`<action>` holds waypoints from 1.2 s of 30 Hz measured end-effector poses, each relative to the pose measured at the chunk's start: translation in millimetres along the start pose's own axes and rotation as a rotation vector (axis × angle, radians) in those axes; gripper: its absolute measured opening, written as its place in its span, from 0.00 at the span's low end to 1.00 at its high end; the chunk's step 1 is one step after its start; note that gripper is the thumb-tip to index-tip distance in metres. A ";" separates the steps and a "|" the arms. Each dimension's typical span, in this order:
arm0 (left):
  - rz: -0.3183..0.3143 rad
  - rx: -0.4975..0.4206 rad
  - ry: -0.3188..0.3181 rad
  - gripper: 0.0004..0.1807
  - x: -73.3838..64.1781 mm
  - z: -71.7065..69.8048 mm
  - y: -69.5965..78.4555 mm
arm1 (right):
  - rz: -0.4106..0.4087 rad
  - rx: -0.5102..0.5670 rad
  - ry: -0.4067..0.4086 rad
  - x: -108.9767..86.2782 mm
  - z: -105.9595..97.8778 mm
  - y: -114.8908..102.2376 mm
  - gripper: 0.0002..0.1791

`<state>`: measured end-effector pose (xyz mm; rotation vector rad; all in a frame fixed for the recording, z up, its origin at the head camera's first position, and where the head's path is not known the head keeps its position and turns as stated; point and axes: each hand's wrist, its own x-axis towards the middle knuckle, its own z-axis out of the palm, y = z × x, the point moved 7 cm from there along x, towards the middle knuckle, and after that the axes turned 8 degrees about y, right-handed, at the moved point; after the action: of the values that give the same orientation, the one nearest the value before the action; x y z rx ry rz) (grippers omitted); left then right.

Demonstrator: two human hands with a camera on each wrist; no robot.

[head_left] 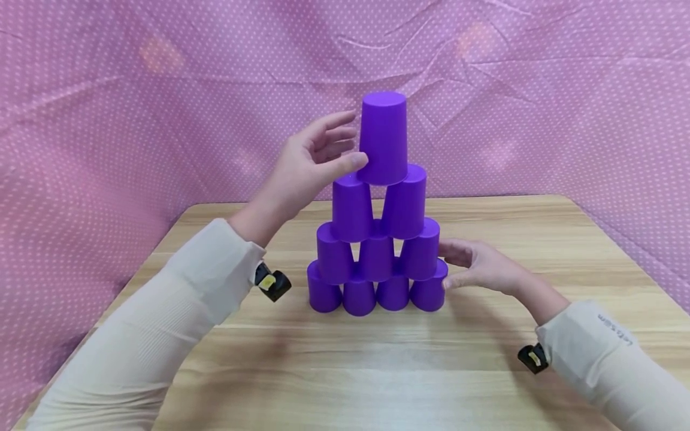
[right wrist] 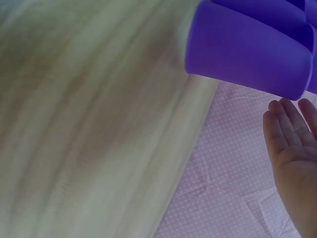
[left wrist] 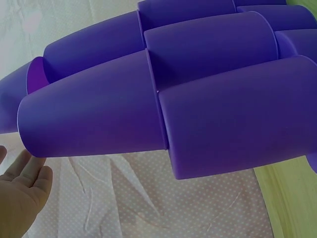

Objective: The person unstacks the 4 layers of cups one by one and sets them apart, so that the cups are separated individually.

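Purple cups, all upside down, form a tall pyramid in several tiers. A single cup tops it, resting across two cups below. Beside that top cup is my left hand, fingers spread and loosely bent, its thumb overlapping the cup's lower left side in the head view. The left wrist view has this hand with fingertips right by a cup. Low on the right, my right hand holds nothing, its fingertips close to the outer bottom cup. Straight fingers show on that hand in the right wrist view.
The pyramid stands on a light wood-grain table. Behind and around the table hangs a pink dotted cloth. A small black wrist device sits at the left cuff, another device at the right cuff.
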<state>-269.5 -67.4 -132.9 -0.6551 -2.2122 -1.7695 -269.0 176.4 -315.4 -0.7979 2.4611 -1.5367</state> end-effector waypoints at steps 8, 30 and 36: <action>0.009 -0.002 -0.020 0.34 4.7 5.5 5.7 | 0.005 0.009 -0.020 0.7 8.4 8.9 0.40; -0.027 -0.090 -0.008 0.31 11.4 19.2 7.4 | 0.088 0.012 -0.013 2.7 13.6 21.2 0.34; -0.014 -0.078 -0.005 0.30 10.8 22.8 8.4 | 0.084 0.020 -0.013 2.6 13.8 22.1 0.34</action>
<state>-272.7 -41.8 -126.3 -0.6632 -2.1658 -1.8708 -274.0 171.7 -340.7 -0.6893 2.4330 -1.5195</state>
